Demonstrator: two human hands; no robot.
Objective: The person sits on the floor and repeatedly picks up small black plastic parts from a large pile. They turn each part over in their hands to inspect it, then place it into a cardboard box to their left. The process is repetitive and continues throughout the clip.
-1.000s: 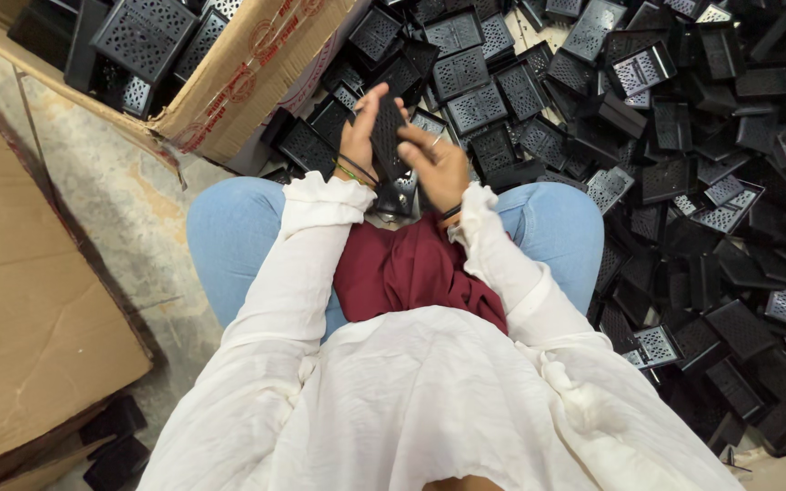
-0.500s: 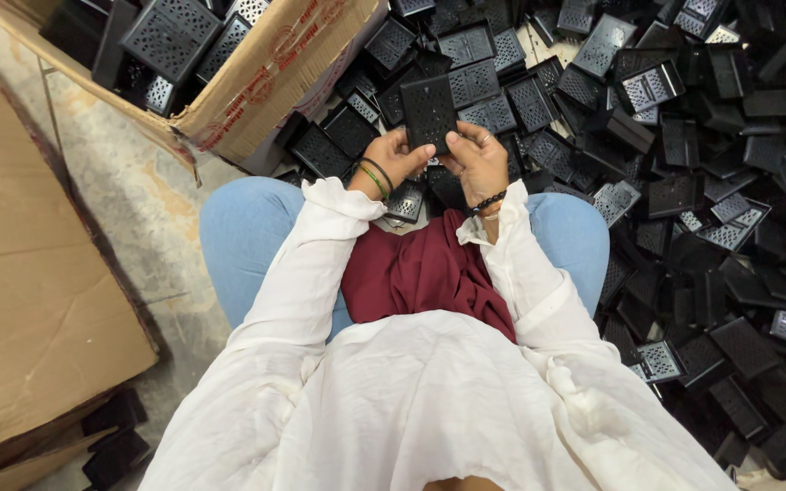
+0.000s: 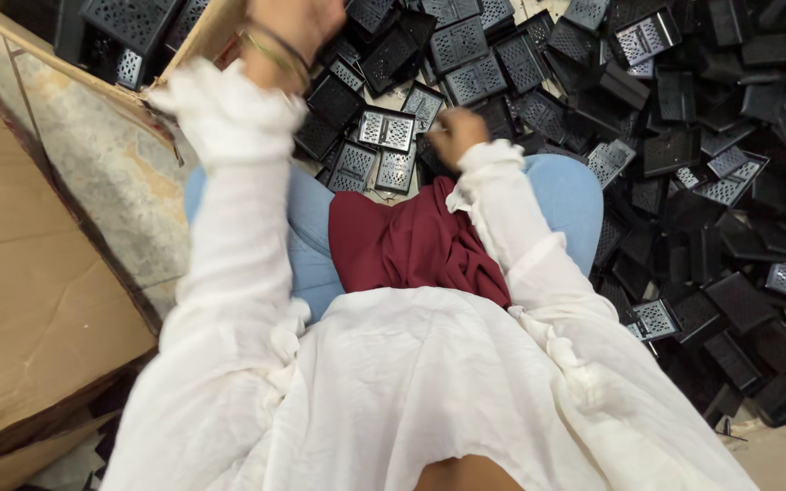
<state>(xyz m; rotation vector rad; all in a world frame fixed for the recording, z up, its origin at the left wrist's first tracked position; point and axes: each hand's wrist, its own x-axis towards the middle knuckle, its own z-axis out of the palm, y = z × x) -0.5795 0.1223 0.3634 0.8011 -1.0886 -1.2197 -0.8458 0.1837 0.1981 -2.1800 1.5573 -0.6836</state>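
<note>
Black perforated plastic trays [image 3: 386, 129], far too many to count, beside cardboard box [image 3: 195, 36]. Left hand [image 3: 295, 20] cropped, grip unclear. Right hand [image 3: 454, 135] fisted; contents unclear.

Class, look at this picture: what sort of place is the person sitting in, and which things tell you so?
Probably a workshop or packing floor: a heap of black perforated plastic parts covers the floor, and a cardboard box holds more beside flattened cardboard.

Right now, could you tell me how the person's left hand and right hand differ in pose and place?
The left hand is raised at the cardboard box's edge, cut off by the frame top; the right hand is low, by the black perforated parts at the knees. The left wrist wears bangles; none shows on the right wrist. Both have white sleeves.
</note>
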